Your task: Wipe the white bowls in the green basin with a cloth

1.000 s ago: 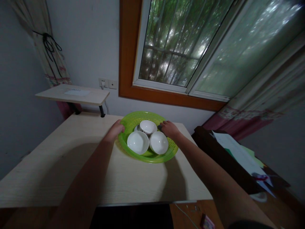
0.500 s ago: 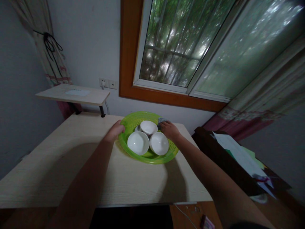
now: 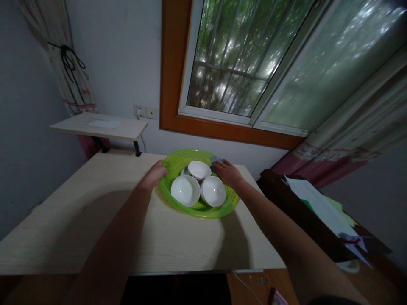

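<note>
A bright green plastic basket [image 3: 203, 214] with a patterned, perforated-looking wall rests on the wooden desk. White bowls are grouped inside it: one at the left front [image 3: 185, 191], one at the right front [image 3: 213, 192] and one at the back [image 3: 199, 170], which appears to sit on another dish. My left hand [image 3: 157, 173] is closed around the basket's left rim. At the right rear rim, my right hand [image 3: 228, 171] is closed on a grey-blue cloth [image 3: 216, 160], pressed against the basket. Its fingertips are partly hidden.
The pale desk [image 3: 187, 245] carries a small raised shelf [image 3: 98, 126] at the back left. Behind are a wall socket [image 3: 140, 111] and a barred window [image 3: 235, 63]. A dark cabinet [image 3: 295, 212] with papers [image 3: 318, 203] stands at the right.
The view has shifted very slightly. My right hand and the cloth have barely moved at the basket's rim; my left hand keeps its grip.
</note>
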Tool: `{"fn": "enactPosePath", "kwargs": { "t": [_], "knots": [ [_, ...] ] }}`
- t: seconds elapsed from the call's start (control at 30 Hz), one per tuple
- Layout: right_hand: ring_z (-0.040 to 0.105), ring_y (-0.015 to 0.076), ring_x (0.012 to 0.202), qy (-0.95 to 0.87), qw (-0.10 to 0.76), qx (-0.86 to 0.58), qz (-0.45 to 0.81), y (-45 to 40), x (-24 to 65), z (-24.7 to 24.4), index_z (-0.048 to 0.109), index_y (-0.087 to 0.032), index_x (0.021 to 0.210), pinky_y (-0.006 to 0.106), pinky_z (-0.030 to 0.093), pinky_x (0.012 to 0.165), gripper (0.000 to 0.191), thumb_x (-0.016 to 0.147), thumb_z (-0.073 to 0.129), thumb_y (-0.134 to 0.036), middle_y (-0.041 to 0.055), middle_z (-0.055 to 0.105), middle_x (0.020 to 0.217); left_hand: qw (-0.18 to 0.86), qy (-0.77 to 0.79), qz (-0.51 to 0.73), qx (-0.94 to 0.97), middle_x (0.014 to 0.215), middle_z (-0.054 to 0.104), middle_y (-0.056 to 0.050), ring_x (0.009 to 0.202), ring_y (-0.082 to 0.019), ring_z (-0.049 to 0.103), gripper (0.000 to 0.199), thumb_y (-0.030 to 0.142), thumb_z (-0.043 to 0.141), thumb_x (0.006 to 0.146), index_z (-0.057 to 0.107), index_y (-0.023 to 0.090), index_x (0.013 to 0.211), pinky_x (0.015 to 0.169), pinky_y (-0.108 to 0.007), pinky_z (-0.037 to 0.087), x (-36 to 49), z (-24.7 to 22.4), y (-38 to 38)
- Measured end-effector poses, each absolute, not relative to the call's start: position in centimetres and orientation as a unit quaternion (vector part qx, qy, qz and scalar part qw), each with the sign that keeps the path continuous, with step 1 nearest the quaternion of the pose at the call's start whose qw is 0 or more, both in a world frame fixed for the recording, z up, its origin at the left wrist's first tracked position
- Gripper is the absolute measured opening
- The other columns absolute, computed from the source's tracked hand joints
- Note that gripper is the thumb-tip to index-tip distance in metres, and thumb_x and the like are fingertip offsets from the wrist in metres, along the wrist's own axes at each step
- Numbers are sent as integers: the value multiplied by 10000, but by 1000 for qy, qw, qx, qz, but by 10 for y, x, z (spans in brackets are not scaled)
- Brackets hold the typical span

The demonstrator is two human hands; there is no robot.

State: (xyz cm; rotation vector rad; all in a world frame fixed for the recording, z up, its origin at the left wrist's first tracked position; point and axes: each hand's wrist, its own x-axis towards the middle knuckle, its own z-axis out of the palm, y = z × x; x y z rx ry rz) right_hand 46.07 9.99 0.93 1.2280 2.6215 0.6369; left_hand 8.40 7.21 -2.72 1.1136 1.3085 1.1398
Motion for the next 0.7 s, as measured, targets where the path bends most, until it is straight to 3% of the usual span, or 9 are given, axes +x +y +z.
{"fn": "enactPosePath", "kwargs": {
  "t": [0.13, 0.23, 0.33, 0.47, 0.53, 0.6, 0.7],
  "knots": [
    [683, 333, 1313, 879, 118, 411, 213, 97, 461, 14, 877, -131, 1141, 464, 456, 1162, 336, 1106, 550, -199, 215, 788, 1335, 545, 535, 472, 441, 757, 681, -20, 658, -234, 651, 494, 124, 554, 457, 624, 217, 937, 562, -297, 465, 85, -27, 72],
    [726, 334, 1194, 874, 143, 415, 207, 93, 462, 19, 883, -127, 1020, 426, 502, 1035, 315, 1083, 587, -214, 214, 817, 1142, 551, 522, 478, 443, 754, 688, -17, 650, -223, 644, 505, 147, 539, 447, 627, 214, 940, 551, -287, 458, 86, -29, 72],
    [716, 334, 1245, 879, 140, 404, 210, 93, 465, 17, 883, -138, 1040, 434, 496, 1086, 306, 1089, 596, -231, 202, 819, 1209, 549, 515, 484, 445, 747, 680, -9, 647, -218, 636, 495, 162, 540, 444, 622, 217, 929, 541, -283, 456, 85, -31, 73],
    [587, 321, 1500, 879, 84, 414, 220, 98, 468, 8, 830, -156, 1313, 500, 385, 1280, 345, 1106, 556, -187, 167, 682, 1582, 547, 512, 493, 442, 767, 675, 0, 670, -218, 648, 513, 171, 558, 456, 626, 213, 963, 556, -280, 468, 83, -35, 76],
    [540, 317, 1554, 875, 79, 424, 220, 98, 468, 6, 805, -173, 1370, 525, 363, 1303, 372, 1099, 550, -167, 150, 626, 1654, 548, 512, 495, 438, 765, 678, -3, 665, -221, 651, 515, 173, 569, 463, 641, 205, 972, 559, -285, 469, 83, -36, 77],
    [555, 323, 1538, 875, 91, 425, 213, 95, 469, 8, 829, -192, 1308, 540, 349, 1313, 349, 1111, 542, -193, 146, 656, 1622, 551, 509, 496, 436, 755, 681, -10, 658, -228, 651, 508, 176, 567, 461, 653, 199, 961, 560, -295, 468, 84, -37, 77],
    [643, 335, 1423, 875, 122, 424, 198, 86, 473, 16, 868, -192, 1150, 545, 330, 1323, 347, 1134, 529, -262, 164, 782, 1417, 542, 517, 501, 433, 726, 668, -5, 646, -226, 635, 489, 182, 545, 453, 643, 207, 932, 557, -294, 454, 87, -36, 75]
  ]
}}
